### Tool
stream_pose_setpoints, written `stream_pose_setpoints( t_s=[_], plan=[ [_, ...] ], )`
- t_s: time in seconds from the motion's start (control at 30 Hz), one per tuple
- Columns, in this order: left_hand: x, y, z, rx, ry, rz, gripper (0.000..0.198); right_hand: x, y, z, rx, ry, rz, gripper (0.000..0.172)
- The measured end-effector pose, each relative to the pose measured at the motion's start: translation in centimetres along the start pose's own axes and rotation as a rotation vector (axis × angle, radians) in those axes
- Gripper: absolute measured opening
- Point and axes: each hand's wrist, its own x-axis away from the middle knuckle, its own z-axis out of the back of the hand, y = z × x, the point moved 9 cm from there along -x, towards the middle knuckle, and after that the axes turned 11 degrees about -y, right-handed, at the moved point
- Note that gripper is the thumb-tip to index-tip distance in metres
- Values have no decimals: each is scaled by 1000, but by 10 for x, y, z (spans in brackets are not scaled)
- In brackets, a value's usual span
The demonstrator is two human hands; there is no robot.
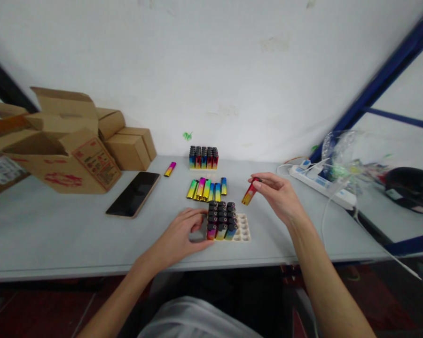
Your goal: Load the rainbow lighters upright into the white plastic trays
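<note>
My right hand [275, 191] pinches a red and gold lighter [248, 192] in the air to the right of a white tray [245, 230]. Three columns of upright lighters [221, 220] with black tops fill the tray's left part, while round hollows show at its right. My left hand [190, 232] rests at the tray's left side, its thumb and fingers apart around the tray's edge. Behind the tray, several loose colourful lighters [206, 188] lie on the table.
A second full tray of lighters [203, 158] stands by the wall. One lighter [169, 169] lies near a phone [133, 195]. Cardboard boxes [81, 162] stand at the left. A power strip [322, 186] with cables and a black object [412, 188] lie at the right.
</note>
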Motion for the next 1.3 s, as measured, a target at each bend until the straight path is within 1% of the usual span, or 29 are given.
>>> stream_pose_setpoints(
  t_s=[0.1, 0.17, 0.33, 0.43, 0.53, 0.63, 0.77, 0.9, 1.03, 1.17, 1.2, 1.3],
  plan=[
    [0, 2, 1, -5, 4, 0, 47, 0, 1, -10, -70, -40, -13, 29],
    [0, 3, 2, -5, 5, -1, 47, 1, 0, -16, -72, -72, -9, 31],
    [0, 2, 0, -1, -11, 8, 48, 0, -9, -22, -8, -85, 100, 28],
    [0, 0, -1, -5, -13, -4, 47, -1, -10, -23, -23, -69, 136, 27],
    [0, -1, -2, -20, -14, -6, 47, -2, -5, -23, -41, -48, 98, 34],
    [0, -1, -3, -24, -16, 0, 47, -1, 0, -22, -24, -3, 43, 31],
    [0, 0, -2, -25, -20, 9, 45, 0, 5, -19, 9, 48, 1, 33],
    [0, 3, 0, -27, -10, 11, 45, 1, 5, -20, 87, 52, 27, 32],
    [-1, 4, 1, -21, -6, 8, 47, 1, 1, -24, 151, 33, 70, 37],
    [-1, 1, 0, -9, -13, 8, 47, 2, -5, -29, 199, 13, 79, 35],
    [-1, 0, -1, -10, -13, 7, 47, 2, -4, -30, 198, 2, 62, 38],
    [0, -1, -1, -19, -11, -2, 46, 2, 0, -30, 195, -13, -10, 58]
  ],
)
